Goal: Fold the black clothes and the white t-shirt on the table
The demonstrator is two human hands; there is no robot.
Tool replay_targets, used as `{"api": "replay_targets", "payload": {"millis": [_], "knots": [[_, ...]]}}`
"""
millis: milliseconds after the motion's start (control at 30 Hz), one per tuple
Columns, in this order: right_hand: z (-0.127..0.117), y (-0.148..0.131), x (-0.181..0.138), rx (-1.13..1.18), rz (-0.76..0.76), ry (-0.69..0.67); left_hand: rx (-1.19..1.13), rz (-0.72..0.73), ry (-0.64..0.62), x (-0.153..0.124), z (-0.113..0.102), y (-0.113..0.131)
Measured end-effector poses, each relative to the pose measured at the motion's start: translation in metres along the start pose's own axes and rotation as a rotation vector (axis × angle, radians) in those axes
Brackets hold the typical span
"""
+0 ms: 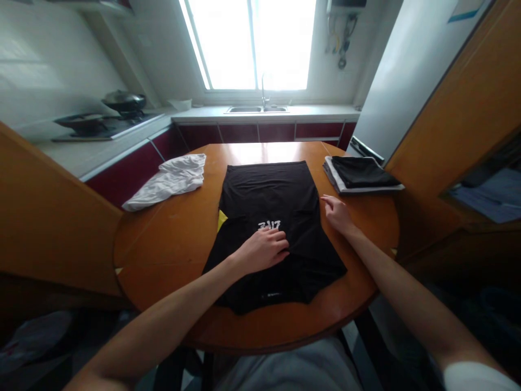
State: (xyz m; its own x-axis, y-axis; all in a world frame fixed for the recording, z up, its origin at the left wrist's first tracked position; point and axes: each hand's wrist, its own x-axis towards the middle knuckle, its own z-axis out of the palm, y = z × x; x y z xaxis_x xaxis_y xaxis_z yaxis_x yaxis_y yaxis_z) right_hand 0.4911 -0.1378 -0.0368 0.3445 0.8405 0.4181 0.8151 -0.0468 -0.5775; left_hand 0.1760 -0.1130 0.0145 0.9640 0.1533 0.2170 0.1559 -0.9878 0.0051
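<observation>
One camera sits on the person's head and looks forward and down at the wooden table (pixel 175 239), with the black cloth (pixel 268 190) in the middle of the frame. It is so near that the left arm (pixel 171 312) and right arm (pixel 402 285) look big at the bottom, while the window (pixel 280 43), top middle, is far off.

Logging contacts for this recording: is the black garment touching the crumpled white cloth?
Apart. The head view shows it plainly: a strip of bare wooden tabletop lies between the white cloth and the black garment.
</observation>
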Motion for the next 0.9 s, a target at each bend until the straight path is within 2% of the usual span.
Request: {"api": "replay_targets", "payload": {"millis": [133, 267, 333, 400, 500, 633, 733, 900], "knots": [[0.003, -0.008, -0.005, -0.114, -0.151, -0.163, -0.067, -0.074, 0.088, 0.002, 0.002, 0.0], [0.009, -0.005, -0.008, -0.275, -0.095, -0.317, -0.113, -0.064, 0.108, 0.002, 0.006, -0.002], [0.009, -0.001, -0.007, -0.291, -0.034, -0.316, -0.13, -0.057, 0.1, 0.002, 0.008, -0.003], [0.006, 0.001, -0.006, -0.276, 0.024, -0.259, -0.136, -0.075, 0.103, 0.001, 0.011, -0.005], [0.002, 0.0, -0.005, -0.24, -0.018, -0.2, -0.135, -0.141, 0.129, 0.001, 0.015, -0.007], [0.006, -0.005, -0.008, -0.263, -0.16, -0.382, -0.146, -0.277, 0.185, 0.002, 0.016, -0.014], [0.008, -0.005, -0.009, -0.283, -0.131, -0.426, -0.202, -0.403, 0.267, -0.002, 0.008, -0.031], [0.0, -0.017, -0.009, -0.189, -0.123, -0.26, -0.259, -0.698, 0.443, -0.02, -0.012, -0.075]]}}
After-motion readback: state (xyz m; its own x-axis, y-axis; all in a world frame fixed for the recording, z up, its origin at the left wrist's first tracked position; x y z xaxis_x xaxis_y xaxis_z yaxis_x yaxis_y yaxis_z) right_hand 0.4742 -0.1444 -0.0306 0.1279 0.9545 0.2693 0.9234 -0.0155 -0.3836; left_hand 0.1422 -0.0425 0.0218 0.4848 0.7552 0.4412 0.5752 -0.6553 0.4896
